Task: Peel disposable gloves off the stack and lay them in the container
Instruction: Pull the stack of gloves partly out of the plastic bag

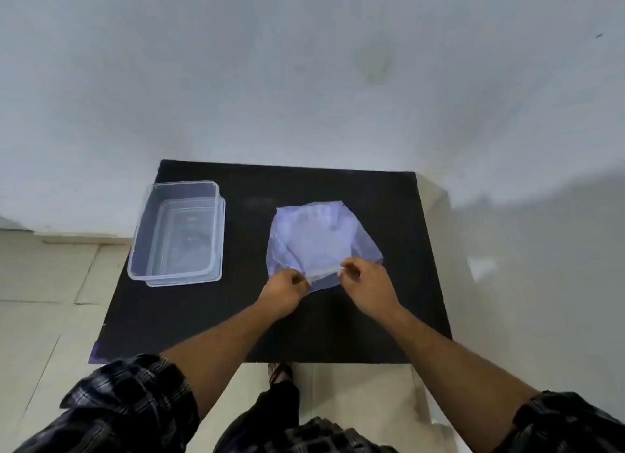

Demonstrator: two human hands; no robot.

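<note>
A thin stack of translucent, bluish-white plastic disposable gloves [313,239] lay flat on the black rectangular surface [389,216], slightly right of its middle. Both hands worked at the stack's near edge, the rest of the stack spreading away from them toward the wall. The left hand [283,292] sat at the near-left corner, its fingers closed in a pinch on the plastic. The right hand [367,285] sat just beside it, at the near-right part of the edge, thumb and fingertips also pinched shut on a thin layer. Between the 2 hands a strip of the film was raised a little off the layers beneath.

A clear rectangular plastic container [176,232] stood on the left part of the surface, well apart from the stack and from both hands. Whether it held anything could not be told. Dark plaid sleeves [132,405] covered the upper arms.
</note>
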